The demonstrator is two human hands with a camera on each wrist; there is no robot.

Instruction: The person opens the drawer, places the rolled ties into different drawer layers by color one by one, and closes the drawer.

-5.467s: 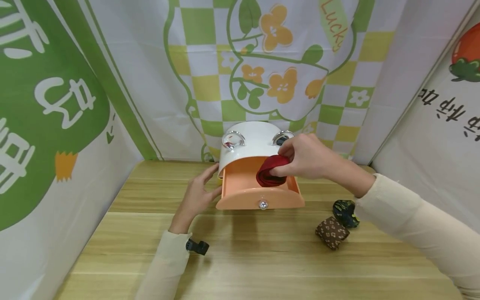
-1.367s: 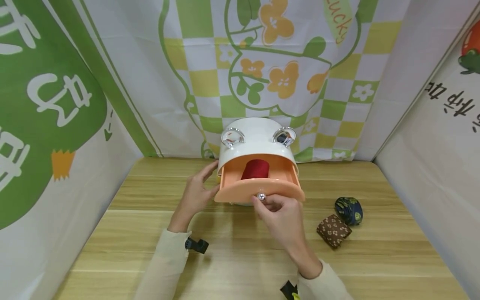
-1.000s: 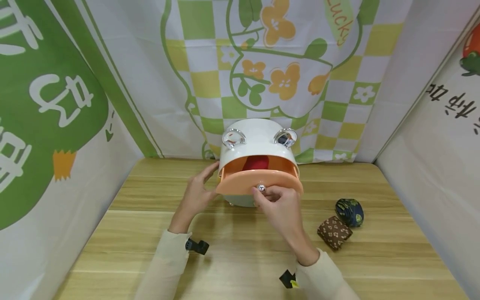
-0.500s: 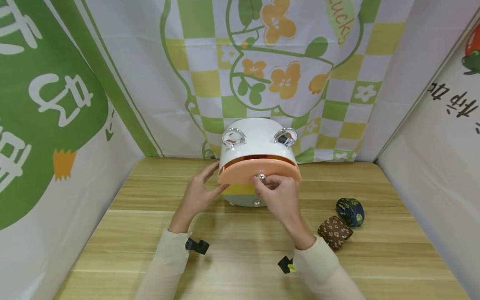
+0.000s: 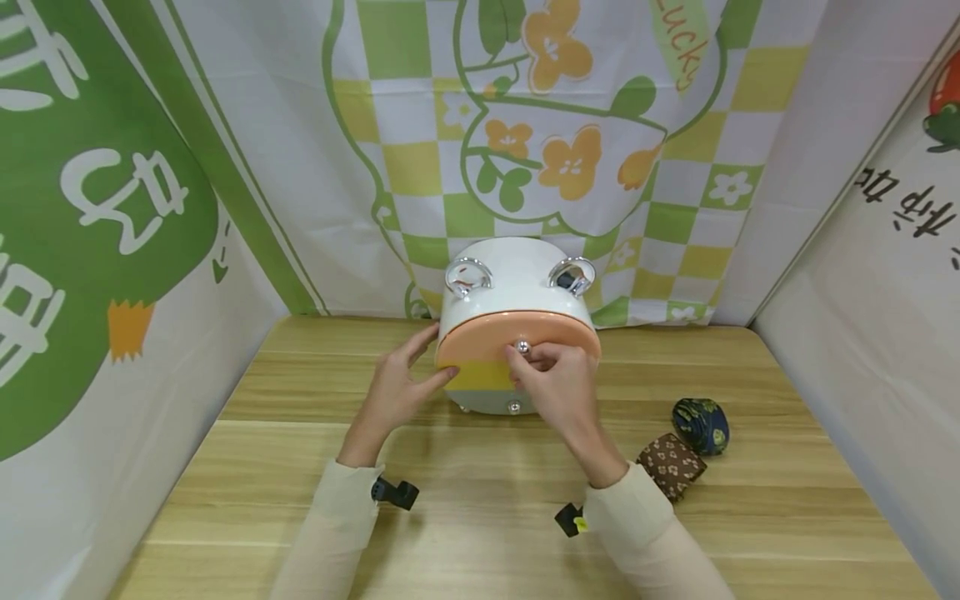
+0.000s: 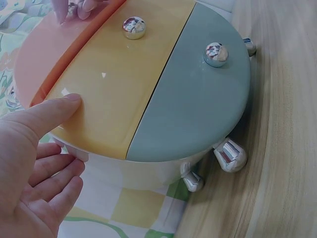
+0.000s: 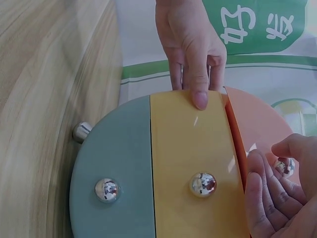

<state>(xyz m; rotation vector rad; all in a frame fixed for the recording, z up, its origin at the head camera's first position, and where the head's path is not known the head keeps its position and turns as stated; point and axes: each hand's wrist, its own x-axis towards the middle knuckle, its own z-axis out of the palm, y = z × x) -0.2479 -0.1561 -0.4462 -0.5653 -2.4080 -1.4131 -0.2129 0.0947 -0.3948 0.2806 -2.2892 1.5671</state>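
Observation:
A small rounded cabinet with a white shell and two chrome ring eyes stands at the back of the table. Its orange drawer looks flush in the head view, but an edge stands slightly proud of the yellow drawer in the wrist views. My right hand pinches the orange drawer's round silver knob. At the cabinet's left side is my left hand, its straight thumb resting on the yellow drawer front and its relaxed fingers against the side. The drawer's inside is hidden.
Two rolls of cloth, resembling rolled neckties, lie right of the cabinet: a brown flowered roll and a dark blue patterned roll, beside my right sleeve. Below the yellow drawer is a grey-green drawer. A printed curtain hangs close behind.
My right hand earlier held a red cloth roll over the pulled-out orange drawer. The roll then lay inside; the hand has pushed the drawer in by its knob, hiding it. My left hand stayed put.

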